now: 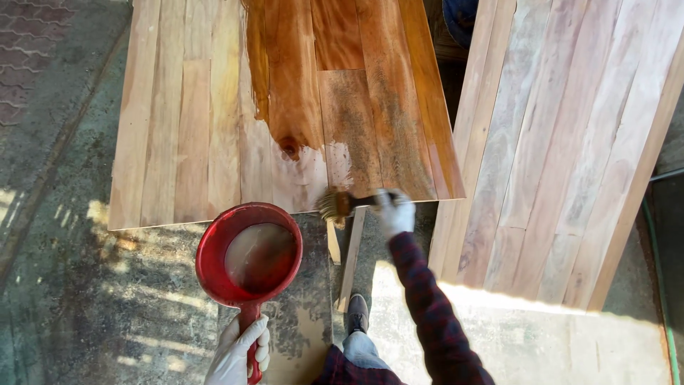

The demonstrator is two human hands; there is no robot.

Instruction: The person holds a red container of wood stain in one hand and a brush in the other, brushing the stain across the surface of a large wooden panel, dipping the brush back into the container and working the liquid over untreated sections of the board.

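Two gloved hands are working at the near edge of a plank table (178, 142). The right hand (394, 214) is closing around a brush (340, 205), pressing its bristles on the table's front edge where wet stain meets bare wood. The left hand (239, 351) is gripping the handle of a red dipper (248, 254) holding brown liquid, hanging over open concrete floor (85, 299). Leaning just right, a second wooden panel (570, 142) is narrowing the gap.

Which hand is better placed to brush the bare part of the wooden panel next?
The right hand: it grips the brush, whose bristles are at the near edge of the wooden panel, beside unfinished boards. The left hand holds the red bowl by its handle, below the panel.
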